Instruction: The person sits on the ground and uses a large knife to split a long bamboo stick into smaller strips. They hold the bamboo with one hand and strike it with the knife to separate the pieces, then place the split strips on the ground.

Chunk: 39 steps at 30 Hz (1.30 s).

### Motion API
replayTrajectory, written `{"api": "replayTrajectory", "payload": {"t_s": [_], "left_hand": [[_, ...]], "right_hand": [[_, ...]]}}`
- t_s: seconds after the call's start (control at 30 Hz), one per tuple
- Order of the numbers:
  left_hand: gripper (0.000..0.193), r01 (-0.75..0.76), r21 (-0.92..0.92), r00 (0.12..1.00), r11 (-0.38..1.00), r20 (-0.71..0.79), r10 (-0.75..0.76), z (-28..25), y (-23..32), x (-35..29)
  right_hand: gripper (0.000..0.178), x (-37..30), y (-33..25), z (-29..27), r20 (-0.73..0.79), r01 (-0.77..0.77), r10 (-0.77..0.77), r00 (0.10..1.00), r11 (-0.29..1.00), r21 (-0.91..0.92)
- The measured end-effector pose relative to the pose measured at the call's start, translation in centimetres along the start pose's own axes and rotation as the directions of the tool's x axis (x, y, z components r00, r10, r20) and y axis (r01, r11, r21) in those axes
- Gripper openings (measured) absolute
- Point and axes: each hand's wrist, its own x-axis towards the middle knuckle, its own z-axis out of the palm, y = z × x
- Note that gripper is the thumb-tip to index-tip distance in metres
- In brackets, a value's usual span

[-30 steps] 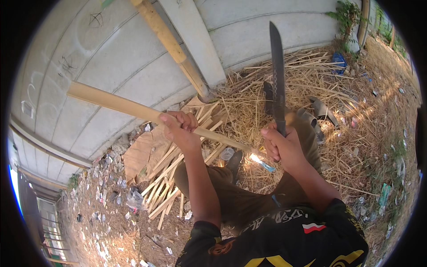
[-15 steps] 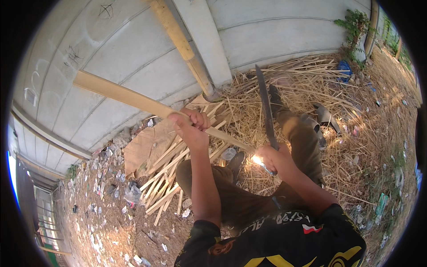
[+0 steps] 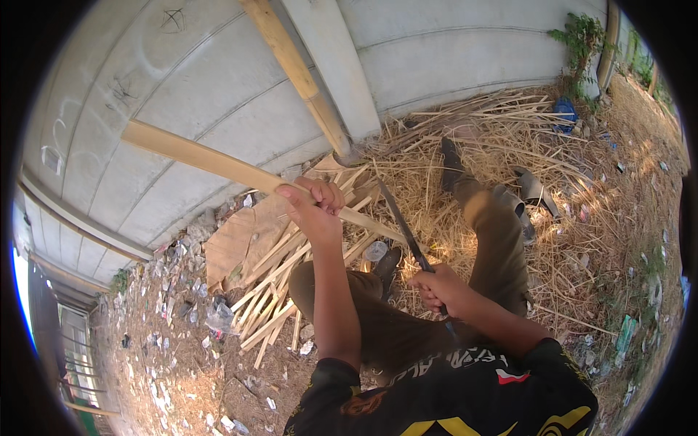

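Observation:
My left hand (image 3: 314, 208) is closed around a long flat bamboo strip (image 3: 200, 161). The strip slopes from the wall at upper left down to the right, its near end close to the machete. In my right hand (image 3: 442, 288) is the handle of a machete (image 3: 398, 216), its dark blade pointing up and slightly left. The blade passes by the strip's near end; whether they touch I cannot tell. Below the strip lies a heap of split bamboo sticks (image 3: 273, 294), beside my bent leg.
A flattened brown cardboard sheet (image 3: 231, 247) lies under the sticks. Straw-like shavings (image 3: 429, 189) and more strips cover the ground ahead, around my outstretched leg. A concrete wall (image 3: 443, 51) and a bamboo pole (image 3: 294, 69) stand beyond. A blue plastic item (image 3: 564, 115) lies far right.
The machete has tilted left and my right hand has turned, moving slightly down. My left hand and the bamboo strip have hardly moved.

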Motion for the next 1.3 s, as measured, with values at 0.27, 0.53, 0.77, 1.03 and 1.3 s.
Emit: {"api": "replayTrajectory", "payload": {"t_s": [0.27, 0.53, 0.77, 1.03, 1.3], "left_hand": [[0.067, -0.01, 0.016, 1.0, 1.0, -0.009, 0.01, 0.5, -0.5, -0.2], [0.067, -0.067, 0.082, 0.988, 0.994, -0.131, 0.077, 0.5, 0.0, 0.5], [0.068, -0.044, 0.051, 0.988, 0.998, -0.144, 0.051, -0.4, -0.1, 0.5], [0.07, -0.049, 0.056, 0.994, 0.997, -0.1, 0.054, 0.3, 0.0, 0.2], [0.069, -0.03, 0.03, 0.994, 0.999, -0.106, 0.033, 0.2, 0.0, 0.6]], "right_hand": [[0.033, -2.7, -5.5, 1.4, -0.248, 0.901, -0.87, 0.426, 0.384, 0.203], [0.025, 1.5, 1.2, -1.0, -0.061, -0.096, 0.093, 0.994, 0.994, -0.047], [0.031, -3.8, -7.3, 1.4, -0.061, 0.827, -0.828, 0.558, 0.548, 0.126], [0.029, 5.0, 4.3, -2.0, 0.001, -0.317, 0.319, 0.948, 0.942, -0.109], [0.042, 0.3, -4.2, -1.7, -0.059, 0.084, -0.184, 0.981, 0.684, -0.725]]}}
